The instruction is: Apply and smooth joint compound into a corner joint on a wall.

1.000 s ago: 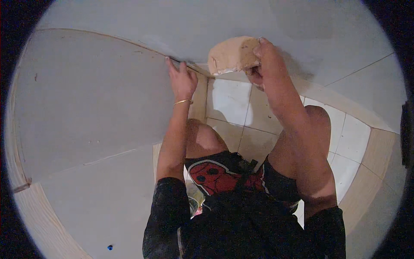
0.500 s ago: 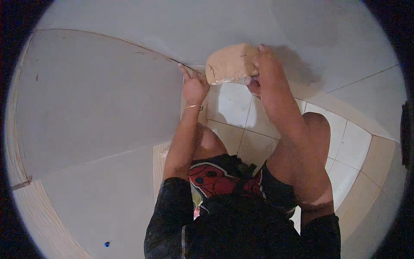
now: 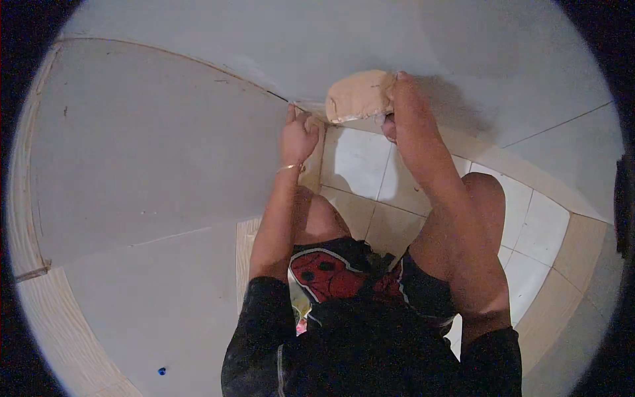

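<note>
In front of the grey wall, my right hand (image 3: 403, 100) grips the right end of a thick tan lump (image 3: 360, 96), rounded and block-like, with a pale, ragged lower edge. Whether it is foam or putty I cannot tell. My left hand (image 3: 299, 139) has its index finger stretched up to a seam (image 3: 274, 94) between a grey panel (image 3: 159, 145) and the wall. The fingertip touches the seam near its dark gap; the other fingers are partly curled, and nothing shows in that hand. The right fingers behind the lump are mostly hidden.
White floor tiles (image 3: 357, 159) lie below the lump, between my bent legs. Pale wood-grain strips (image 3: 86, 331) edge the grey surfaces at left, and another strip (image 3: 562, 271) borders the tiles at right. A small blue object (image 3: 162, 371) is at lower left.
My left index fingertip has shifted slightly right along the seam, uncovering more of the dark gap. The tan lump has tilted and moved a little right, still in my right hand.
</note>
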{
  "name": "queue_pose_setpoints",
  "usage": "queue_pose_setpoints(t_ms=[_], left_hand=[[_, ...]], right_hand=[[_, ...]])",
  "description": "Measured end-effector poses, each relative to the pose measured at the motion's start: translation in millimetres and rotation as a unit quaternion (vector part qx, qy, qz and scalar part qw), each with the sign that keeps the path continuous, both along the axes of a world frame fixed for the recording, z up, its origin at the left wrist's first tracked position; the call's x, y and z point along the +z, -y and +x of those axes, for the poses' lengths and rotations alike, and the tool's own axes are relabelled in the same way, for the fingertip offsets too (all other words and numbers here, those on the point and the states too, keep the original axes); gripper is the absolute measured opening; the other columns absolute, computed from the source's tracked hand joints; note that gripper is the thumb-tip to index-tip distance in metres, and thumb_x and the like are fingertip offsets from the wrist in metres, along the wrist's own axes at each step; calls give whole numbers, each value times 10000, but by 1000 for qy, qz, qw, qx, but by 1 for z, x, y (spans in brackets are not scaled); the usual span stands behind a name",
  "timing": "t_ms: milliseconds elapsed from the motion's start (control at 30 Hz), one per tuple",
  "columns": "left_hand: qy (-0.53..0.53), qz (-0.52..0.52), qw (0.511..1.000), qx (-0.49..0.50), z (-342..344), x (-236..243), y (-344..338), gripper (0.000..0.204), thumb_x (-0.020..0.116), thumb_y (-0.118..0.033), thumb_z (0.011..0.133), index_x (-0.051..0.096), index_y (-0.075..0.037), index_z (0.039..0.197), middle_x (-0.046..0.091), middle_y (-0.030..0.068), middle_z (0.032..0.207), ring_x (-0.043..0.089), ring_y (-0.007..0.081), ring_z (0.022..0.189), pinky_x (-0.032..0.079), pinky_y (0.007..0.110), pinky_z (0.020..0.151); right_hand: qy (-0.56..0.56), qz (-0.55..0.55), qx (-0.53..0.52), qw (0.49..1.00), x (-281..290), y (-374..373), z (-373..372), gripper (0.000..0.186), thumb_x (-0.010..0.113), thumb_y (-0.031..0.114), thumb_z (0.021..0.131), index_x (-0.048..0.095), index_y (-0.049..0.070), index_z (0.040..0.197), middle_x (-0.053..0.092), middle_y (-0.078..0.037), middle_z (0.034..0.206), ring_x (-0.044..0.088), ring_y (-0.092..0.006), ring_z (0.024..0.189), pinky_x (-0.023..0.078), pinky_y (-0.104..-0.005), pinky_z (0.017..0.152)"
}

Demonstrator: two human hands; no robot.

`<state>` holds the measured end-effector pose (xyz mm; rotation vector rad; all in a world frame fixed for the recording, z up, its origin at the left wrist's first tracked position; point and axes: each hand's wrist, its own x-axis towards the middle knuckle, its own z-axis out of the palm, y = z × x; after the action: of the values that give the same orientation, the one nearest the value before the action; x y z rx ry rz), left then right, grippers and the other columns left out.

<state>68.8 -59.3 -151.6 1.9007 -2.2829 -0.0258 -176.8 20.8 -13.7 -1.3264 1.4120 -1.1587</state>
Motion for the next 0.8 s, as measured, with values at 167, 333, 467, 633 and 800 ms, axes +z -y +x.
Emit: queue_pose_setpoints(t_ms=[167,333,467,633,800], left_hand=[[-623,-53,780,-20,-31,97,-48,381,493,-172,851,435,23,1174,583,179,1078,561,239,996,422,373,889],[-681,-73,704,-189,-44,142,-71,457,506,-223,869,345,-11,1241,558,184,1133,483,269,1122,321,393,986],[-590,-63,774,-223,-53,146,-86,508,512,-244,862,323,-5,1268,510,178,1209,445,234,1164,268,391,1018],[-621,-68,757,-191,-64,136,-98,586,554,-277,825,323,-21,1298,503,208,1206,415,292,1195,205,429,1050],[-653,-42,731,-192,-58,118,-110,560,559,-269,820,348,-1,1263,499,220,1204,461,286,1129,231,425,1027]], right_hand=[[-14,-97,21,995,-7,1,5,310,382,88,866,417,-23,1154,407,-301,1231,369,-441,1185,291,-464,1017],[5,-89,45,995,-11,-1,10,351,413,79,858,396,-30,1192,384,-292,1260,363,-434,1192,278,-447,1029],[50,-70,43,995,-4,0,8,382,532,6,771,413,-40,1131,369,-284,1292,364,-429,1197,281,-437,1034],[46,-92,39,994,-16,-2,11,413,601,-40,699,420,-44,1070,357,-294,1300,359,-438,1199,287,-442,1031],[106,-102,-3,989,-42,2,14,430,605,-35,697,413,-47,1081,343,-312,1301,351,-452,1200,294,-446,1030]])
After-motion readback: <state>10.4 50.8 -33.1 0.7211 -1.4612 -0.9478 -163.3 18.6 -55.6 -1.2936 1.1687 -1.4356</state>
